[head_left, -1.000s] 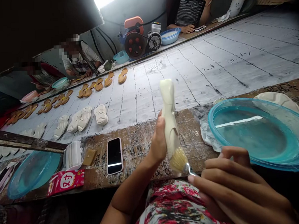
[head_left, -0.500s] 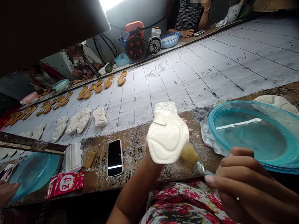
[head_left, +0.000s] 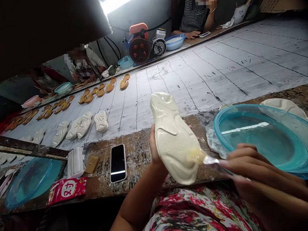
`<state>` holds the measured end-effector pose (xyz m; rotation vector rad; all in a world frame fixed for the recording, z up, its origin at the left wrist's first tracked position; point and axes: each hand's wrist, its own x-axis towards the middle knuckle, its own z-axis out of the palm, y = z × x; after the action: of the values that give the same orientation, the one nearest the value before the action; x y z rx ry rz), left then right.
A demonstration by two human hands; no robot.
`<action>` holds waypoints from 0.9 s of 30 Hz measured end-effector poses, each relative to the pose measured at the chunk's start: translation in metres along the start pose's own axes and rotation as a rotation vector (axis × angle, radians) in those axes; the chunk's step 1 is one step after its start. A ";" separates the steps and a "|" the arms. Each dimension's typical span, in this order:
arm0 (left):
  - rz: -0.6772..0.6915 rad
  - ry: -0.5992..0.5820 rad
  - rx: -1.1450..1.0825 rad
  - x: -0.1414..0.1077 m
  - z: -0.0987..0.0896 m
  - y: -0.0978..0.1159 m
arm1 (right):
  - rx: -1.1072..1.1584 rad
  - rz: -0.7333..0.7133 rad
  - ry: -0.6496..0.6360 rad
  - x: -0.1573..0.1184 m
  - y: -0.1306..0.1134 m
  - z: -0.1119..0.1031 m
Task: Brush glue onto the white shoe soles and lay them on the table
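Observation:
My left hand (head_left: 155, 144) grips a cream-coloured shoe sole (head_left: 172, 135) from beneath, its glossy contoured face turned up toward me. Most of those fingers are hidden behind the sole. In my right hand (head_left: 258, 175) is a brush (head_left: 209, 160), pinched by its handle. Its pale bristles, somewhat blurred, touch the lower right part of the sole. Close to my right hand stands a blue translucent basin (head_left: 221, 139) holding cloudy liquid.
A phone (head_left: 118, 163), a pink packet (head_left: 67, 190) and another basin (head_left: 13, 200) lie to the left. Several white soles (head_left: 101, 121) and tan soles (head_left: 124, 81) line the white belt (head_left: 208, 69). Co-workers (head_left: 190, 15) sit opposite, beside a motor (head_left: 159, 43).
The sole has tilted so that more of its length shows, with its heel end farther up and left. The bristles have moved from its edge onto its face. A neighbour's hand at far left has withdrawn.

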<state>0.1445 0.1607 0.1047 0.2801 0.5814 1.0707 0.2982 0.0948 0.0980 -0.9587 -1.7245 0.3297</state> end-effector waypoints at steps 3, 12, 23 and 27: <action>0.089 0.053 -0.021 -0.003 0.002 0.003 | -0.042 -0.134 -0.101 0.001 -0.006 0.006; 0.219 0.137 0.011 0.004 -0.012 0.002 | 0.097 -0.162 -0.077 0.015 -0.005 0.005; 0.266 0.372 -0.008 0.005 -0.063 0.014 | 0.141 -0.320 -0.206 0.002 0.021 0.036; 0.389 0.461 0.016 0.006 -0.101 0.060 | 0.159 -0.362 -0.182 0.007 0.034 0.025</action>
<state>0.0443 0.1871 0.0490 0.1612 0.9732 1.5243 0.2904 0.1276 0.0714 -0.4996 -1.9636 0.3169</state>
